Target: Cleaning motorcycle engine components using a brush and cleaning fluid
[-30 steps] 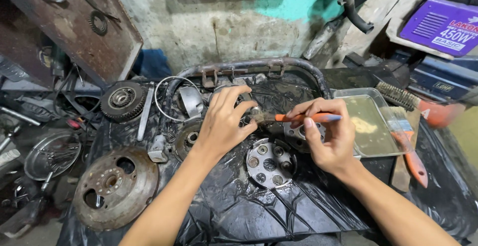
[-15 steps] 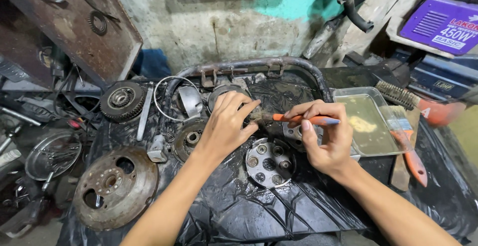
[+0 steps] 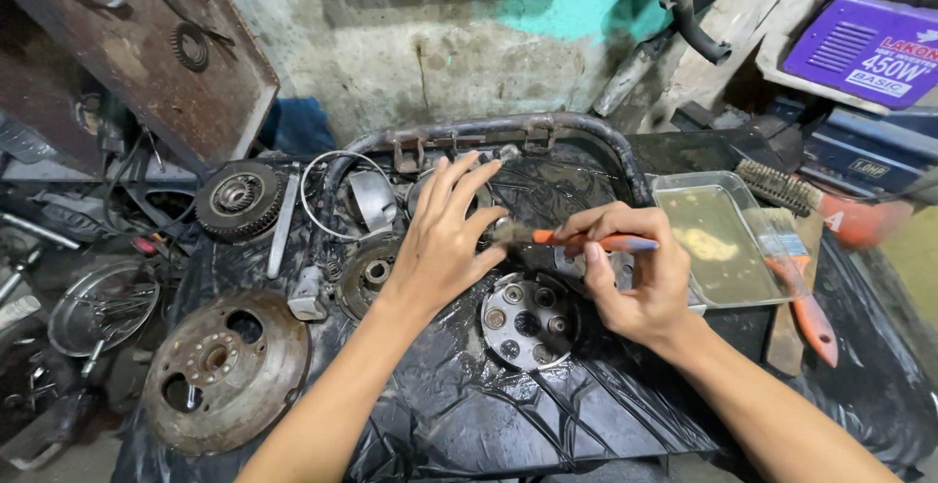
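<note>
A small orange-handled paintbrush [image 3: 576,240] is lying almost level just above the black-plastic-covered bench [image 3: 469,415], its bristles pointing left toward a greasy metal part that the left hand [image 3: 445,239] is covering; what that part is cannot be told, since the palm is hiding it. The brush is looking light and stiff in the handle, soft at the tip, and likely slick from oil, so the handle's middle is the sensible place to grip it. The right hand [image 3: 635,278] is doing just that, its fingers [image 3: 596,221] pinching together around the handle, thumb beneath. The left hand's fingers are spreading apart and pressing down flat on the hidden part, just beside the bristles. Directly below the brush, between both wrists, a round silvery clutch plate with several holes [image 3: 529,319] is resting on the plastic. To the right, a shallow clear tray of yellowish liquid [image 3: 721,249] is sitting with a wider orange-handled brush [image 3: 796,283] lying across its edge. Farther left, a rusty round drum with cut-outs [image 3: 223,371] and a dark toothed disc [image 3: 237,198] are lying well apart from the hands.
</note>
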